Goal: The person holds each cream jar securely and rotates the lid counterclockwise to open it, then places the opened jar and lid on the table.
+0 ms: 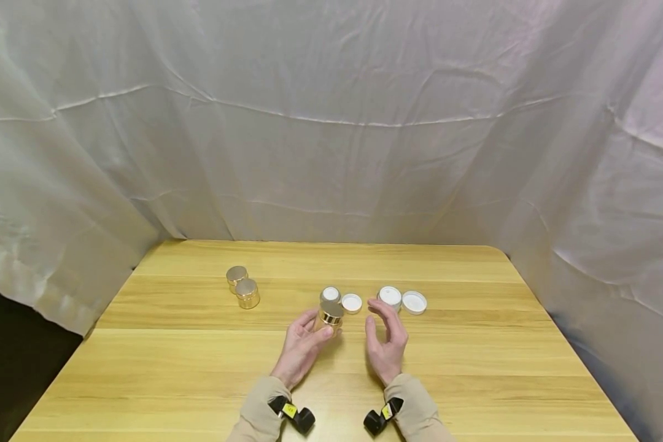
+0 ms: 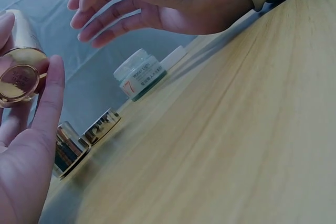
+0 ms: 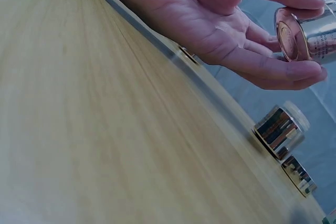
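Observation:
My left hand [image 1: 300, 350] holds a gold cosmetic jar [image 1: 330, 311] above the table, thumb on its near side and fingers behind. Its lid is on; the right wrist view shows the shiny gold base [image 3: 290, 38]. Raised to the right, my right hand [image 1: 388, 344] is bare, its fingers loosely extended and touching nothing visible. Just behind the held jar stands a lidless gold jar [image 1: 330, 293] with a white top, its lid [image 1: 351, 303] upturned beside it. Beyond the right fingertips is a clear-walled labelled jar [image 2: 143, 80] without its lid.
A white upturned lid [image 1: 414, 302] lies right of the labelled jar. Two closed gold jars [image 1: 247, 293] stand close together at the back left. The wooden table [image 1: 199, 368] meets a grey curtain [image 1: 331, 172] behind and along the sides.

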Demonstrator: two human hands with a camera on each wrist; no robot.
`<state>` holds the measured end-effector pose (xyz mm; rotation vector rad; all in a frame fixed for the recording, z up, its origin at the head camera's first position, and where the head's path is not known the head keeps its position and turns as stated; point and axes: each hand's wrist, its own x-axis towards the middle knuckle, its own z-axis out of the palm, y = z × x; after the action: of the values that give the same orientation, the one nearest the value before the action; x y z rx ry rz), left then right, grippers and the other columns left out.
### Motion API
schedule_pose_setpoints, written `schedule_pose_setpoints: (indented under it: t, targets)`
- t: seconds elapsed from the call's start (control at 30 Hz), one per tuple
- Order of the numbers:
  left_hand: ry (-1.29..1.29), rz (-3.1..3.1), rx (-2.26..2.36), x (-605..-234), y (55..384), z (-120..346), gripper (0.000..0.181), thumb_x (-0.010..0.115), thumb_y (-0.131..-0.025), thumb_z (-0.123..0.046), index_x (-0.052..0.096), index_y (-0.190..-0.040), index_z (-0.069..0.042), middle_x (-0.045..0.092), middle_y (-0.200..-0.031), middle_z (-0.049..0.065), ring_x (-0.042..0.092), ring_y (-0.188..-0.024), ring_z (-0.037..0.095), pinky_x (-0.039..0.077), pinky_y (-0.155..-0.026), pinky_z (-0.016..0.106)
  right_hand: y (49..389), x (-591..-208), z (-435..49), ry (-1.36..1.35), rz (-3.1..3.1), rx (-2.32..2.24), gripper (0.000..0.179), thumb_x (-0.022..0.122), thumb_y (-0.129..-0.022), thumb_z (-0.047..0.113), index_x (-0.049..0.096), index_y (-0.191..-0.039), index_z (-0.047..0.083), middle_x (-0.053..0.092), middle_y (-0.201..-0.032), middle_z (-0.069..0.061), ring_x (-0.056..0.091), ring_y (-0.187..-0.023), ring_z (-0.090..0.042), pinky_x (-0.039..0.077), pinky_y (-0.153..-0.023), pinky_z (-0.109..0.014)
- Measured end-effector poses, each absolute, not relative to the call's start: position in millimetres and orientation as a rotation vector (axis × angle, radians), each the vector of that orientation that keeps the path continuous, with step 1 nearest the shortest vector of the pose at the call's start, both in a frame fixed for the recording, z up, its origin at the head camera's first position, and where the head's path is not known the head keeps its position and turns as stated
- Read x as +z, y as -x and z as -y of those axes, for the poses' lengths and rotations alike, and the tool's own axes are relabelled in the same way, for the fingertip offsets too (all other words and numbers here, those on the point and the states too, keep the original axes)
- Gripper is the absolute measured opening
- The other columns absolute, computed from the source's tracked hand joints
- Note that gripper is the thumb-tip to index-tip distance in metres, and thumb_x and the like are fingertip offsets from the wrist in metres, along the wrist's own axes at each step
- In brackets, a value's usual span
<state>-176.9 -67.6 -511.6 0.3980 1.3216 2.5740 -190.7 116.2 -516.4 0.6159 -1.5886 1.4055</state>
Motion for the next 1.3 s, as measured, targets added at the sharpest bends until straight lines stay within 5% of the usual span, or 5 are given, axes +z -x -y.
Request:
schedule_pose_setpoints:
  t: [0.23,0.5,0.73,1.1,1.3]
  targets:
    - [-0.459,-1.285,2.541,-512,177,68,0.041,0.065,-0.094,0.0,0.064,-0.128,-0.021,0.055,-0.137,0.0,0.06,-0.124,0.016,0.05,-0.112,0.036,190,-516,-117,-0.66,1.597,1.343,0.034,0.058,-0.076,-0.019,0.062,-0.109,-0.018,0.065,-0.105,-0.034,0.064,-0.111,-0.018,0.05,-0.109,-0.022]
    - [-0.418,-1.295,2.488,-512,178,68,0.032,0.064,-0.098,-0.012,0.058,-0.129,-0.02,0.06,-0.132,-0.001,0.061,-0.122,0.014,0.051,-0.11,0.033,192,-517,-114,-0.747,1.572,1.285,0.029,0.066,-0.077,-0.005,0.064,-0.104,-0.016,0.067,-0.101,-0.031,0.066,-0.11,-0.019,0.051,-0.108,-0.024]
    - [-0.405,-1.206,2.445,-513,178,67,0.049,0.052,-0.104,-0.01,0.038,-0.149,0.001,0.061,-0.137,0.001,0.061,-0.126,0.012,0.047,-0.115,0.035,192,-520,-109,-0.808,1.576,1.243,0.034,0.073,-0.088,0.013,0.065,-0.102,-0.017,0.07,-0.105,-0.029,0.068,-0.108,-0.026,0.052,-0.107,-0.026]
    - [-0.352,-1.195,2.339,-510,176,66,0.061,0.044,-0.107,-0.019,0.016,-0.157,0.004,0.018,-0.164,0.027,0.057,-0.131,0.014,0.044,-0.117,0.031,190,-521,-107,-0.855,1.647,1.2,0.038,0.078,-0.088,0.02,0.066,-0.106,-0.012,0.069,-0.106,-0.03,0.069,-0.11,-0.025,0.052,-0.106,-0.023]
    - [-0.324,-1.15,2.343,-508,176,66,0.058,0.036,-0.108,-0.013,0.012,-0.157,0.007,0.014,-0.163,0.031,0.058,-0.128,0.017,0.047,-0.114,0.03,189,-519,-107,-0.886,1.667,1.192,0.04,0.079,-0.088,0.02,0.067,-0.107,-0.012,0.07,-0.107,-0.031,0.069,-0.107,-0.028,0.053,-0.106,-0.023]
